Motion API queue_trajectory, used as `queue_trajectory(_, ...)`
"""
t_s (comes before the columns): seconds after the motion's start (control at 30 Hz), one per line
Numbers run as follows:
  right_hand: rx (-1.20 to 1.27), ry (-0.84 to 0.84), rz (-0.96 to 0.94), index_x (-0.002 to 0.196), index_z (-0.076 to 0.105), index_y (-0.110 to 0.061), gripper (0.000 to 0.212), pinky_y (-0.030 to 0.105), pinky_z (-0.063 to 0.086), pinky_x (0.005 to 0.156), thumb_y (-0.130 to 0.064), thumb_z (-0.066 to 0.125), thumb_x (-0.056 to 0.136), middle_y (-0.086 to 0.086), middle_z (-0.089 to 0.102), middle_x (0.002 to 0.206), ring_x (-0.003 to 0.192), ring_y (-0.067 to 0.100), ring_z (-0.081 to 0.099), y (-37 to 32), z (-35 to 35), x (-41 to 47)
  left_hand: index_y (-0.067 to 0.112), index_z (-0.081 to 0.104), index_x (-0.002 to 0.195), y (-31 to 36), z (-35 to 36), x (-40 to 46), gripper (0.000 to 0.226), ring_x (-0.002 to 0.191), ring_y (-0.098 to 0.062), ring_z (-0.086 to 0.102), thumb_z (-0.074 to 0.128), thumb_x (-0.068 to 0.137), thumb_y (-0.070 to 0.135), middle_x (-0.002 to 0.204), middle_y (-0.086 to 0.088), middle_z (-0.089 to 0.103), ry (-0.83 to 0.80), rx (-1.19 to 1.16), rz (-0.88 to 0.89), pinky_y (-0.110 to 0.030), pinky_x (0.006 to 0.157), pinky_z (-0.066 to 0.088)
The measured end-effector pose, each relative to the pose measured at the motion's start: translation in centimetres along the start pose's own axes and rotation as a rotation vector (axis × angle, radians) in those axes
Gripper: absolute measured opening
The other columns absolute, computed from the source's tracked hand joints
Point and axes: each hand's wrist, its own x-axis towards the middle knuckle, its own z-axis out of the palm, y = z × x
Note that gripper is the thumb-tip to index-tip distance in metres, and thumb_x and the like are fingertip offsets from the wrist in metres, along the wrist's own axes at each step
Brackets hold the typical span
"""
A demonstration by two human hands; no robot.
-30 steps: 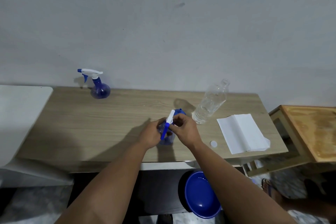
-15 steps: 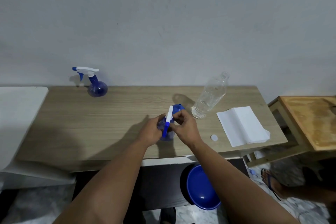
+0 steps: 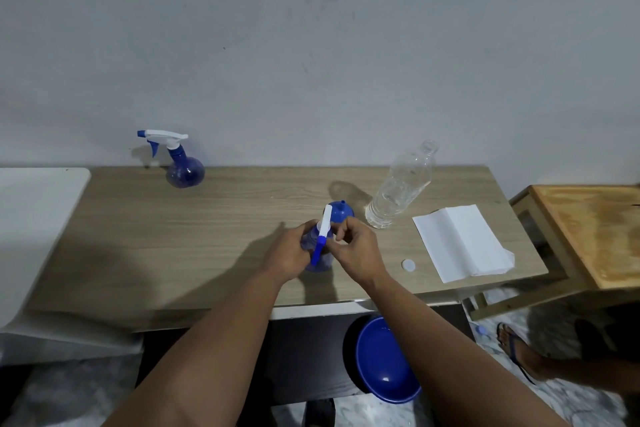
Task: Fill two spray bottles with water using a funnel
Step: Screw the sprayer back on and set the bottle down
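A blue spray bottle (image 3: 318,262) stands near the front middle of the wooden table (image 3: 214,229). My left hand (image 3: 289,255) grips its body. My right hand (image 3: 353,246) pinches its white and blue spray head (image 3: 322,234) at the neck. Just behind them a blue funnel (image 3: 341,211) sits upside down on the table. A second blue spray bottle (image 3: 180,163) with its head on stands at the back left by the wall. A clear plastic water bottle (image 3: 401,185), uncapped and mostly empty, stands at the back right.
A small white cap (image 3: 408,265) lies right of my hands, beside a folded white paper towel (image 3: 462,242). A blue basin (image 3: 382,360) rests on the floor under the table. A wooden stool (image 3: 592,232) stands at right, a white surface (image 3: 31,218) at left.
Both hands stay on the near spray bottle; my right fingers have shifted slightly on the spray head. The camera view has drifted a little.
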Motion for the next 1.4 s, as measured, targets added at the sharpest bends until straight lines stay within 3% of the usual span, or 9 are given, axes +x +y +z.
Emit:
queue_trajectory(0.13, 0.044, -0.018, -0.017, 0.116, 0.071, -0.016, 0.039, 0.036, 0.059, 0.101, -0.01, 0.085, 0.08, -0.002, 0.079, 0.107, 0.107, 0.013, 0.074, -0.2, 0.1, 0.0, 0.05, 0.064, 0.119, -0.3, 0.1, 0.3, 0.058, 0.102, -0.013, 0.072, 0.053, 0.077, 0.011, 0.105, 0.013, 0.076, 0.0, 0.022, -0.007, -0.048, 0.096, 0.056)
queue_trajectory(0.23, 0.021, -0.027, -0.036, 0.093, 0.066, -0.009, 0.024, 0.047, 0.059, 0.099, -0.011, 0.084, 0.078, 0.004, 0.076, 0.097, 0.103, 0.019, 0.075, -0.1, -0.1, 0.1, 0.051, 0.064, 0.12, -0.2, 0.0, 0.3, 0.058, 0.1, -0.014, 0.072, 0.054, 0.078, 0.012, 0.103, 0.012, 0.076, 0.007, 0.032, -0.026, -0.048, 0.094, 0.057)
queue_trajectory(0.37, 0.077, -0.084, -0.002, 0.12, 0.07, -0.015, 0.042, 0.041, 0.056, 0.107, -0.009, 0.084, 0.081, 0.004, 0.077, 0.113, 0.113, 0.017, 0.073, -0.4, -0.4, 0.3, 0.049, 0.066, 0.116, 0.1, 0.1, 0.3, 0.058, 0.099, -0.01, 0.072, 0.055, 0.085, 0.001, 0.102, 0.013, 0.076, 0.029, 0.013, -0.034, -0.041, 0.095, 0.057)
queue_trajectory(0.5, 0.106, -0.101, -0.001, 0.098, 0.067, -0.008, 0.031, 0.046, 0.058, 0.104, -0.016, 0.086, 0.074, 0.009, 0.077, 0.107, 0.109, 0.022, 0.075, -0.4, -0.9, 0.6, 0.042, 0.067, 0.123, -0.4, 0.2, 0.6, 0.059, 0.099, -0.014, 0.072, 0.05, 0.09, -0.003, 0.106, 0.009, 0.076, 0.011, -0.046, -0.08, -0.042, 0.096, 0.058)
queue_trajectory(0.67, 0.1, -0.109, -0.01, 0.108, 0.073, -0.008, 0.036, 0.047, 0.059, 0.102, -0.019, 0.083, 0.075, 0.007, 0.078, 0.108, 0.108, 0.021, 0.075, -0.4, -0.9, 0.6, 0.029, 0.07, 0.123, 0.8, 0.3, 0.1, 0.059, 0.089, -0.008, 0.071, 0.046, 0.091, -0.014, 0.105, 0.001, 0.075, 0.01, -0.144, -0.042, -0.021, 0.077, 0.055)
queue_trajectory(0.83, 0.049, -0.149, -0.01, 0.124, 0.073, -0.017, 0.039, 0.044, 0.06, 0.1, -0.014, 0.08, 0.086, 0.002, 0.078, 0.112, 0.109, 0.018, 0.074, -0.9, -1.1, 1.1, 0.028, 0.076, 0.116, 0.0, 0.5, 0.7, 0.045, 0.098, -0.025, 0.071, 0.056, 0.093, -0.005, 0.114, -0.015, 0.072, 0.003, -0.284, -0.113, -0.042, 0.092, 0.06)
queue_trajectory(0.93, -0.026, -0.149, -0.046, 0.115, 0.078, -0.013, 0.026, 0.036, 0.058, 0.101, -0.011, 0.079, 0.089, -0.002, 0.079, 0.111, 0.107, 0.013, 0.073, -0.8, -0.9, 1.5, 0.008, 0.068, 0.127, 0.9, 0.5, 0.2, 0.037, 0.085, -0.008, 0.074, 0.052, 0.099, -0.01, 0.114, -0.018, 0.07, 0.029, -0.286, -0.14, -0.019, 0.073, 0.059)
queue_trajectory(1.2, -0.142, -0.065, -0.106, 0.105, 0.072, -0.018, 0.015, 0.029, 0.057, 0.094, -0.012, 0.074, 0.091, -0.009, 0.075, 0.102, 0.103, 0.005, 0.071, -0.7, 0.2, 0.8, 0.073, 0.06, 0.099, 0.4, 0.3, 0.1, 0.072, 0.089, 0.0, 0.068, 0.056, 0.091, 0.002, 0.091, 0.029, 0.072, 0.071, 0.059, -0.074, -0.021, 0.074, 0.054)
queue_trajectory(1.4, -0.144, -0.038, -0.105, 0.102, 0.072, -0.021, 0.014, 0.037, 0.06, 0.09, -0.016, 0.075, 0.09, -0.011, 0.075, 0.098, 0.099, 0.007, 0.071, -0.9, 0.3, 0.3, 0.045, 0.065, 0.118, -0.3, 1.1, -0.2, 0.044, 0.088, -0.002, 0.069, 0.063, 0.089, 0.013, 0.095, 0.019, 0.074, 0.129, 0.026, -0.074, -0.024, 0.074, 0.054)
